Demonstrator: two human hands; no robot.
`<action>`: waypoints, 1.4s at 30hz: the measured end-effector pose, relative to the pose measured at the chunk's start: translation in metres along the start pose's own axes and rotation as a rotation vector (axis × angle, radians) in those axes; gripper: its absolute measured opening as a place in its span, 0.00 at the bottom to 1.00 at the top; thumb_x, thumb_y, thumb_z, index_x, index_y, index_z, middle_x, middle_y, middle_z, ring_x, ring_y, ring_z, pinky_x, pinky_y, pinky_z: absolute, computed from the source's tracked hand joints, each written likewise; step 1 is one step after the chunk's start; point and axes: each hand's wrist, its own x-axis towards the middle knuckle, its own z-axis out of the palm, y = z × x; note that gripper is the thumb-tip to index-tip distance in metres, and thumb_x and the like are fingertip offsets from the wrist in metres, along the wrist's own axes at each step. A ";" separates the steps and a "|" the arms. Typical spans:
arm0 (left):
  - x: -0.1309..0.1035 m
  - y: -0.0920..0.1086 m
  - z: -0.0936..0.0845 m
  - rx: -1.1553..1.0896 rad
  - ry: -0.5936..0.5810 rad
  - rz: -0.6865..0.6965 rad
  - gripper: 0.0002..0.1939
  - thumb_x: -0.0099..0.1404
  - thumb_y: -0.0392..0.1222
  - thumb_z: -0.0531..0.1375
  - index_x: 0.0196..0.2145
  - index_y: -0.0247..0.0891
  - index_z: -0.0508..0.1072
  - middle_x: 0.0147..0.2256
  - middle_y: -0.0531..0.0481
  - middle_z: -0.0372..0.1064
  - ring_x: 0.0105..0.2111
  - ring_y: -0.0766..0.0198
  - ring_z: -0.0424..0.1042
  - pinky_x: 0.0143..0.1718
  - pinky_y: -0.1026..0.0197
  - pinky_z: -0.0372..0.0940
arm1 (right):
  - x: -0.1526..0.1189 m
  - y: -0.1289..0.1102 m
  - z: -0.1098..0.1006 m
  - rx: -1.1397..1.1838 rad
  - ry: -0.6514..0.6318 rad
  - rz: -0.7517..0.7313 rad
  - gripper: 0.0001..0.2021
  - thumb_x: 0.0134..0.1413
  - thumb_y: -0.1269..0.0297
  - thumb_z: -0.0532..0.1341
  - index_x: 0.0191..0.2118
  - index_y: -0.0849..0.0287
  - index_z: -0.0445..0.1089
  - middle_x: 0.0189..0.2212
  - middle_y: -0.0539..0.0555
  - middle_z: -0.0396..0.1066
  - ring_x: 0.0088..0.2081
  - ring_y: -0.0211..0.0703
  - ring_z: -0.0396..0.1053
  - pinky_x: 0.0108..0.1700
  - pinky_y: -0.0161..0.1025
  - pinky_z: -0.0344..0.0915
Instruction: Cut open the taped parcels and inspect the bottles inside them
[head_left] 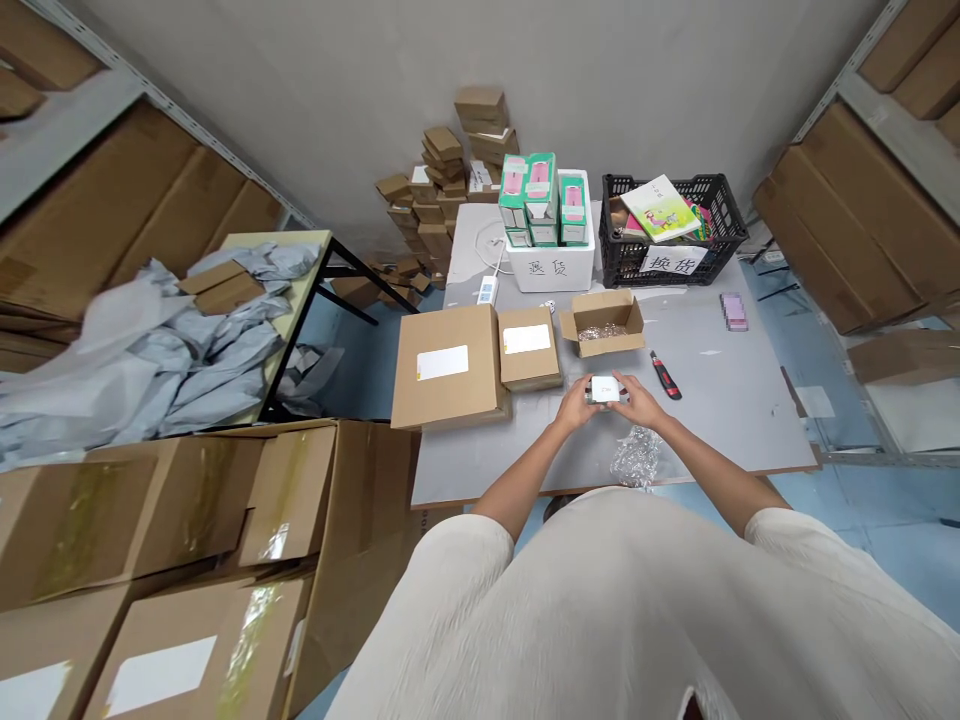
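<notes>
Both hands meet over the grey table [720, 420], closed around a small white box [604, 389]: the left hand [579, 404] grips its left end, the right hand [639, 401] its right end, so the box sits between them, just above the tabletop. Crumpled bubble wrap [636, 458] lies just in front of the hands. An open cardboard box [602, 322] stands beyond them, and a red utility knife [664, 375] lies near the right hand.

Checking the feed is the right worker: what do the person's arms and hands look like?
Both forearms are bare; the left hand and right hand wear no gloves. Loose cream short sleeves end near the elbows. No watch or rings can be made out.
</notes>
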 end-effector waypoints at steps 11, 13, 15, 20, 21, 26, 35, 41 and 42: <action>-0.002 -0.014 0.001 -0.098 -0.010 0.036 0.52 0.60 0.41 0.74 0.76 0.47 0.57 0.70 0.39 0.65 0.58 0.47 0.76 0.61 0.44 0.71 | 0.010 -0.015 -0.020 -0.451 -0.131 -0.177 0.33 0.71 0.54 0.59 0.76 0.58 0.58 0.72 0.67 0.62 0.67 0.65 0.66 0.64 0.58 0.69; -0.001 -0.019 0.002 -0.093 -0.012 0.054 0.50 0.60 0.41 0.74 0.75 0.45 0.59 0.69 0.38 0.66 0.55 0.48 0.78 0.61 0.45 0.71 | 0.013 -0.024 -0.026 -0.604 -0.172 -0.270 0.30 0.71 0.57 0.60 0.74 0.59 0.62 0.72 0.68 0.62 0.68 0.66 0.64 0.66 0.59 0.65; 0.000 -0.021 0.003 -0.086 -0.012 0.064 0.49 0.60 0.41 0.75 0.75 0.45 0.61 0.68 0.39 0.67 0.53 0.49 0.78 0.61 0.46 0.71 | 0.018 -0.034 -0.030 -0.711 -0.227 -0.357 0.25 0.70 0.60 0.61 0.69 0.60 0.68 0.69 0.68 0.66 0.66 0.65 0.65 0.65 0.59 0.64; 0.000 -0.021 0.005 -0.103 0.022 0.041 0.49 0.59 0.42 0.76 0.73 0.46 0.63 0.66 0.40 0.70 0.52 0.51 0.79 0.58 0.49 0.72 | 0.028 -0.050 -0.030 -0.883 -0.344 -0.454 0.17 0.69 0.65 0.62 0.59 0.65 0.73 0.58 0.72 0.73 0.57 0.63 0.71 0.58 0.53 0.67; 0.000 -0.021 0.005 -0.108 0.022 0.034 0.49 0.59 0.42 0.76 0.73 0.46 0.63 0.66 0.40 0.70 0.52 0.51 0.79 0.57 0.49 0.72 | 0.029 -0.051 -0.029 -0.901 -0.353 -0.466 0.17 0.69 0.65 0.62 0.58 0.65 0.72 0.57 0.72 0.73 0.56 0.63 0.71 0.57 0.52 0.68; 0.000 -0.020 0.003 -0.116 0.008 0.020 0.49 0.58 0.40 0.77 0.72 0.44 0.63 0.66 0.40 0.70 0.51 0.51 0.79 0.57 0.49 0.73 | 0.034 -0.048 -0.023 -0.908 -0.357 -0.510 0.19 0.68 0.63 0.63 0.60 0.63 0.69 0.55 0.71 0.73 0.54 0.61 0.70 0.53 0.50 0.69; 0.002 -0.013 0.002 -0.145 0.018 -0.028 0.47 0.56 0.39 0.77 0.70 0.44 0.65 0.65 0.41 0.71 0.51 0.52 0.80 0.54 0.52 0.75 | 0.035 -0.043 -0.028 -0.899 -0.351 -0.573 0.21 0.70 0.60 0.62 0.64 0.60 0.66 0.57 0.70 0.72 0.58 0.61 0.69 0.56 0.51 0.70; 0.001 -0.012 0.000 -0.119 -0.012 0.006 0.45 0.56 0.39 0.76 0.68 0.45 0.66 0.61 0.44 0.74 0.51 0.52 0.80 0.55 0.50 0.74 | 0.039 -0.041 -0.035 -0.814 -0.370 -0.521 0.20 0.71 0.68 0.57 0.64 0.59 0.66 0.54 0.67 0.76 0.55 0.59 0.73 0.54 0.50 0.70; 0.001 -0.012 -0.001 -0.115 -0.018 0.020 0.45 0.56 0.40 0.77 0.68 0.45 0.66 0.61 0.44 0.74 0.51 0.52 0.80 0.56 0.50 0.74 | 0.041 -0.042 -0.037 -0.771 -0.361 -0.476 0.20 0.71 0.68 0.56 0.64 0.58 0.65 0.52 0.65 0.77 0.52 0.59 0.75 0.52 0.49 0.71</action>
